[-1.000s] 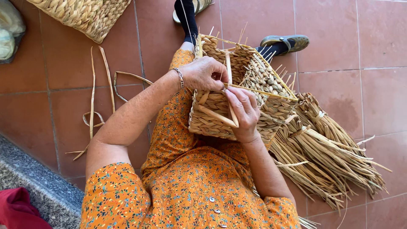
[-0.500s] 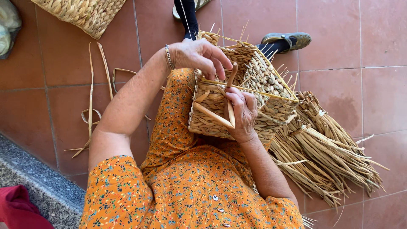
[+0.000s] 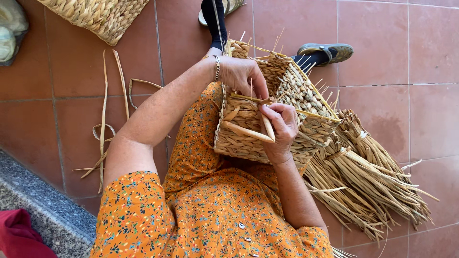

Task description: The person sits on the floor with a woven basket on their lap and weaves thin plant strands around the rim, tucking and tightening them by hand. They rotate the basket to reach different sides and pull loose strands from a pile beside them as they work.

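Seated on the red-tiled floor [image 3: 406,57], legs stretched out, with a half-woven rectangular straw basket [image 3: 287,114] resting on the lap, tilted so its open mouth faces away and upward. Loose stakes standing up along the rim.

Left hand [image 3: 244,76] over the near rim of the basket, fingers curled down and pinching a strand at the edge; exactly how much is gripped cannot be told, since the fingertips hide behind the weave. Right hand [image 3: 281,129] clasped around the near wall from below, thumb and fingers closed on a flat pale weaving strand [image 3: 248,133] that runs across the outside of the wall.

Judged from this, a working strand being tucked at the rim. To do that well: keep the right hand pressing the wall firm so the braid stays tight; pull the strand snug against the row below before bending it over; keep tension even, without jerking, since dry straw probably splits.

Just beside the right hip, tied bundles of straw [image 3: 363,177] lying on the floor, within reach. Scattered loose strips [image 3: 103,124] on the tiles to the left, and a finished woven basket [image 3: 100,16] at the upper left edge.
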Demonstrator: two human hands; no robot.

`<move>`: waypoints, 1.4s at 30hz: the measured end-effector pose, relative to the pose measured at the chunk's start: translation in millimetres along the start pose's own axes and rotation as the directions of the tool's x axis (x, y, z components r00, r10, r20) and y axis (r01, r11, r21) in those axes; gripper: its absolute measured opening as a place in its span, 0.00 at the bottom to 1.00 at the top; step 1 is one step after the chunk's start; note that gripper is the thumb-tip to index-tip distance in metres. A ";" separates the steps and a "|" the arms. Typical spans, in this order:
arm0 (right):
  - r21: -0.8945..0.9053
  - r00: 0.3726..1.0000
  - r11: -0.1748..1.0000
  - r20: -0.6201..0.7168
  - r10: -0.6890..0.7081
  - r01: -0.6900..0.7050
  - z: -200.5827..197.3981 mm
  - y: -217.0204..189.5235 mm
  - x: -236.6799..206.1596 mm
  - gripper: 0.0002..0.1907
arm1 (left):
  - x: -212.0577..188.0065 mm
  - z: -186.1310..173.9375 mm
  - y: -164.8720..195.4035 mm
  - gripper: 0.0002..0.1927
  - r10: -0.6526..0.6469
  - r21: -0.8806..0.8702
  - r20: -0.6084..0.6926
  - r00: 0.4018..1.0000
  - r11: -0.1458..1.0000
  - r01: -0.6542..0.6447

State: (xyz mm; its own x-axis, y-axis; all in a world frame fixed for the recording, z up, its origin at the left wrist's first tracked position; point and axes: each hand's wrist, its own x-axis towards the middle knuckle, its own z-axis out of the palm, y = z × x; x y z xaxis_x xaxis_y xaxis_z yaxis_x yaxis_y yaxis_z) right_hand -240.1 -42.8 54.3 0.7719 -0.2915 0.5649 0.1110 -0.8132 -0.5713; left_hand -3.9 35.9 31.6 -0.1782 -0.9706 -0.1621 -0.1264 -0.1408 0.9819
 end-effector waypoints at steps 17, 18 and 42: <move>0.026 0.992 0.992 -0.023 -0.120 0.121 10.3 13.8 -18.7 0.18 | 25.3 -5.0 15.3 0.09 -0.176 0.780 -0.466 0.867 0.382 0.496; -0.002 0.988 0.988 -0.024 -0.153 0.153 10.4 13.8 -19.0 0.18 | 27.4 -10.0 14.1 0.08 -0.141 0.767 -0.510 0.848 0.371 0.523; -0.040 0.977 0.977 -0.037 -0.211 0.210 14.6 -0.6 -12.9 0.18 | 21.0 2.3 30.0 0.26 -0.483 0.570 -0.057 0.874 0.703 0.426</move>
State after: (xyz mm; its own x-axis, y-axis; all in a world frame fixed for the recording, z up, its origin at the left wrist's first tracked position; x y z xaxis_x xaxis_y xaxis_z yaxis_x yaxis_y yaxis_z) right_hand -241.0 -31.3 38.7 0.7074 -0.1317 0.6945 0.2454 -0.8756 -0.4160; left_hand -13.7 11.7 57.4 -0.0386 -0.7913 -0.6102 -0.7207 -0.4010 0.5656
